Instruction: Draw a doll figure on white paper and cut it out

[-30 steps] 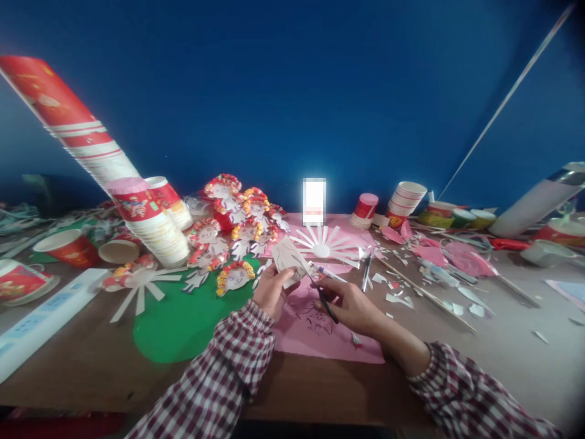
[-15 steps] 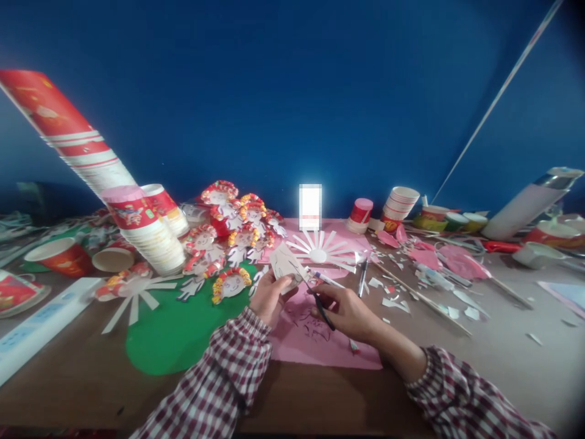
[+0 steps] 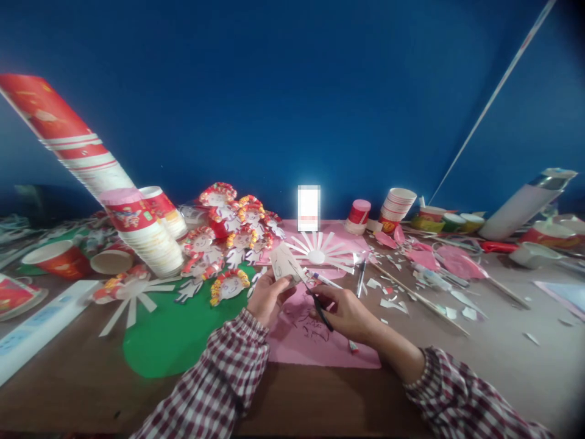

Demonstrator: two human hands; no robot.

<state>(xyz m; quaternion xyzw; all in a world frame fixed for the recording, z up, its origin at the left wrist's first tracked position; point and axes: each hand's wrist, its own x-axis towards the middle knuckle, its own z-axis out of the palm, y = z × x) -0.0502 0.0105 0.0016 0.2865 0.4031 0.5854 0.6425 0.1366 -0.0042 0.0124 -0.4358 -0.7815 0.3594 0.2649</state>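
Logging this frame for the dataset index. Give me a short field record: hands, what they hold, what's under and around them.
left hand: pinches a pale paper cutout, raised off the table
right hand: grip closed on black-handled scissors, blades at the cutout's edge
under hands: pink paper sheet with drawn lines
left of it: green paper shape
behind: paper dolls, cut paper cup spread like a sun
far left: leaning cup stack
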